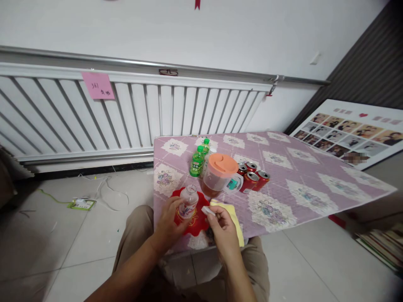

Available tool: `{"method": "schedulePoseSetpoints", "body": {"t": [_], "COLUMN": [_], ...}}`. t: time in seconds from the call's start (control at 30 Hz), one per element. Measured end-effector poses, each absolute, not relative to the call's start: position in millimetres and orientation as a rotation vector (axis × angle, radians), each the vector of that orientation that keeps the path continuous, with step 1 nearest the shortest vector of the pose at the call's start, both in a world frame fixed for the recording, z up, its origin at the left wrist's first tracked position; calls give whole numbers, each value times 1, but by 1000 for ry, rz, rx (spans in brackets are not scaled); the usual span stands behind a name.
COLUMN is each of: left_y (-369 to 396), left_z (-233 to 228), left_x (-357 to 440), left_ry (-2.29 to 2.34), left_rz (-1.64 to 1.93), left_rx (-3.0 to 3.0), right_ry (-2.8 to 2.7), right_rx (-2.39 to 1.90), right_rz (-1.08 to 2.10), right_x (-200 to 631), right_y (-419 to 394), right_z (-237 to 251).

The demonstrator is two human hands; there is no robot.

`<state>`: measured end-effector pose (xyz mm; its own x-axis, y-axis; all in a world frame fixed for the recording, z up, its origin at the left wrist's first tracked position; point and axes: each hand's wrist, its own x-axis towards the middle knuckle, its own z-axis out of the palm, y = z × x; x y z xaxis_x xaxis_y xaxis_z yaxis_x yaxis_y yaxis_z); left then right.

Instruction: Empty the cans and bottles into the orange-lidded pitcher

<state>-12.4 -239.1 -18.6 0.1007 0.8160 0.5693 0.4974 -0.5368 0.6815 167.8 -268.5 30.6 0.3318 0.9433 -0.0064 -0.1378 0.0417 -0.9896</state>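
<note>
Pink note (pixel 98 85) on radiator: you can read "361"; the handwritten marks beneath it are illegible.
Green bottle (pixel 197 162) label: print too small to read.
Red cans (pixel 252 177): no legible lettering.

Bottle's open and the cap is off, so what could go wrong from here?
1. The left hand holds the small open bottle near the table edge, above the lap; a tilt could spill it.
2. The right hand pinches the white cap by the fingertips alone; it may drop to the floor.
3. The orange-lidded pitcher stands close behind; a forward reach might knock it.
</note>
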Motion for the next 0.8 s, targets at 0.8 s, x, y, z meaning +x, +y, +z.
{"method": "schedulePoseSetpoints", "body": {"t": [0.8], "left_y": [-243], "left_z": [-22], "left_x": [-52], "left_ry": [1342], "left_rz": [1437], "left_rx": [1990], "right_ry": [-958], "right_rx": [-1121], "right_rz": [1390], "right_x": [103], "right_y": [-281], "right_z": [13]}}
